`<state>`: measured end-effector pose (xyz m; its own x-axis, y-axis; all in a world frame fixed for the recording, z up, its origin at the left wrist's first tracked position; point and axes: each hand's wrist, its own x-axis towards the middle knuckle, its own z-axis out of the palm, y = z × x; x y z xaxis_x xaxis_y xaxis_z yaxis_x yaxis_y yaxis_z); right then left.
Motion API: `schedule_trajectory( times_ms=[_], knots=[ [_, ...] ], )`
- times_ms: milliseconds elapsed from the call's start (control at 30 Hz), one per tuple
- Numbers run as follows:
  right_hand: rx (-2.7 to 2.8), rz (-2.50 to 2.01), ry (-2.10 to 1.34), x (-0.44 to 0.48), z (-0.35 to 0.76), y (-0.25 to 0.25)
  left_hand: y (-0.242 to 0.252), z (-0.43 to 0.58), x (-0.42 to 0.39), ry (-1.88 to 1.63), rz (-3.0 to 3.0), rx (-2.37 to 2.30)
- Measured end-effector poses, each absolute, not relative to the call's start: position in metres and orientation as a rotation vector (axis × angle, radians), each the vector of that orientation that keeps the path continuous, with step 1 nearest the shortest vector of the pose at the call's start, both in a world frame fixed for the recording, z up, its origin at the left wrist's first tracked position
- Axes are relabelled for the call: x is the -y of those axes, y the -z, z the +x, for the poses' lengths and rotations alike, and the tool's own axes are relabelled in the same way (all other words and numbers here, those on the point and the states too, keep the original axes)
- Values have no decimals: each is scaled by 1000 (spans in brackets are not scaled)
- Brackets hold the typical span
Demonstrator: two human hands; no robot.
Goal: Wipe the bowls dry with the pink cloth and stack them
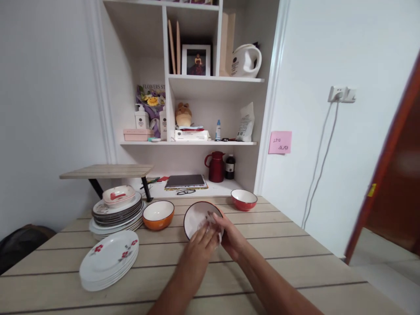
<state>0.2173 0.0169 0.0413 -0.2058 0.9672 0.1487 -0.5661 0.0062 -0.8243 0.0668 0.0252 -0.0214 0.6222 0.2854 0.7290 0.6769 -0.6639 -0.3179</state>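
Note:
A bowl (196,215), white inside with a dark red rim, is tilted up on its edge on the wooden table (295,249), its inside facing me. My right hand (231,236) grips its right rim, fingertips over the edge. My left hand (201,241) presses a small pale cloth or tissue (206,225) against the inside of the bowl; a white bit of it shows between the two hands. Both hands touch each other at the bowl's lower right.
An orange bowl (158,215) stands left of the held bowl, a red bowl (243,199) behind right. A flowered plate stack (109,259) lies front left, and a taller stack (116,214) with a small dish on top lies behind it. Shelves stand behind the table.

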Motion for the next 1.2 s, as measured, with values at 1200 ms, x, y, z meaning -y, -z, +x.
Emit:
schedule_trajectory(
  times_ms=[1200],
  knots=[
    [785,-609,-1601,-18,238,-25,24,79,-25,928,-2273,645]
  ],
)
